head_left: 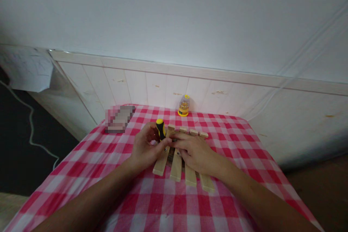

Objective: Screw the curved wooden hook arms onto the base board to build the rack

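Observation:
A screwdriver with a black and yellow handle stands nearly upright, its shaft hidden by fingers. My left hand is closed around it, thumb reaching to the right. Below lie several pale wooden slats, set side by side with gaps and joined by something dark underneath. The leftmost slat shows a small screw or hole near my left thumb. Across the slats rests my right hand, its fingers stretched out toward the left thumb, fingertips close to the screwdriver's lower end. What lies under those fingertips is hidden.
A bit set in a clear, yellow-based case stands at the table's back edge by the wall. A blurred-out flat item lies at the back left. The table has a red and white checked cloth. A cable hangs at left.

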### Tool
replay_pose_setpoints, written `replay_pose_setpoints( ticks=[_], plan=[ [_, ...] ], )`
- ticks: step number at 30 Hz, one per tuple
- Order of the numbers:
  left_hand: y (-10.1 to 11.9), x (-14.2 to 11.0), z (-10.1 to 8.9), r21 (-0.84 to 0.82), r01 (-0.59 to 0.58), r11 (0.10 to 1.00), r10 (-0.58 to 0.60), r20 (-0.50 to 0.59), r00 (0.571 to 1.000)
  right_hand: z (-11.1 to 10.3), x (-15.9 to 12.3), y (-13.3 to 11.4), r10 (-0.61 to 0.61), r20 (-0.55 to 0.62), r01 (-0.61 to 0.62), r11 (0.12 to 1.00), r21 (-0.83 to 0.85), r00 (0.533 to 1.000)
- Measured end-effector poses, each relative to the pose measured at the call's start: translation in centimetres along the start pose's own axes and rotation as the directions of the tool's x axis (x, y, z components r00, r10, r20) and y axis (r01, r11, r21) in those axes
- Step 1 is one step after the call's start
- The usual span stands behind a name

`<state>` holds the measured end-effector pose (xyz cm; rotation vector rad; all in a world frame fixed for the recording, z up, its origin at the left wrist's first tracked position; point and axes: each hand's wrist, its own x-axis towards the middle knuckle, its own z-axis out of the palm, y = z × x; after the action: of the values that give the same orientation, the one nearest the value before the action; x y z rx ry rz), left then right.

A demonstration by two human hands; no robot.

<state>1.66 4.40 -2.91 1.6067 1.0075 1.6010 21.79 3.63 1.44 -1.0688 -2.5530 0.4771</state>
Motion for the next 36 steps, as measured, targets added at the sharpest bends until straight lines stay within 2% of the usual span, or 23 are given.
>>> replay_pose_setpoints(
  ticks=[15,23,32,34,36],
  plan=[
    [-0.1,0.0,0.2,-0.036,-0.021,0.999,0.023,0.052,0.998,0.3,0.0,0.2,-0.006,-0.009,0.006,0.999,-0.04,1.0],
    [0.6,0.3,-0.2,-0.065,0.02,0.998,-0.009,0.168,0.986,0.1,0.1,-0.1,0.004,-0.003,-0.004,0.999,-0.043,1.0],
    [0.7,0.5,-0.8,0.003,-0.016,1.0,0.015,0.25,0.968,0.3,0.1,0.3,-0.018,-0.001,0.018,0.998,-0.063,1.0],
    [0.7,0.4,-0.7,-0.02,0.004,1.0,0.001,0.238,0.971,0.3,0.1,0.3,-0.016,-0.001,0.016,0.998,-0.057,1.0],
    [0.6,0.4,-0.4,-0.079,0.042,0.996,-0.029,0.16,0.987,0.2,0.1,0.3,-0.016,0.001,0.016,0.999,-0.043,1.0]
  ],
)
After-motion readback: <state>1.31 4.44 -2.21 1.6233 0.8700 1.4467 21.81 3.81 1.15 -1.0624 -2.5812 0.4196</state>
